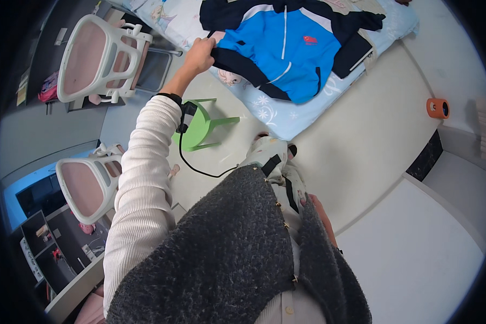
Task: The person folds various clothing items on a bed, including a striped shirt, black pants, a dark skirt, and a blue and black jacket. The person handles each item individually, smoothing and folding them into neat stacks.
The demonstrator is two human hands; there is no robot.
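A blue jacket (263,40) with dark sleeves and a white zip lies spread on the bed's light-blue printed sheet (275,117). My left hand (202,54) is at the jacket's left side, its fingers closed on the end of a dark sleeve. My right hand (314,202) hangs low beside my trousers, partly covered by my grey fleecy vest (227,243); its fingers are mostly hidden. Black trousers or another dark folded cloth (353,52) lie partly beneath the jacket's right side.
Below the bed's left edge stands a green stool (196,129). Two white chairs with pink backs (85,60) are at the left, near shelving (44,243). An orange round container (437,108) is by the right wall. A white surface (409,251) fills the lower right.
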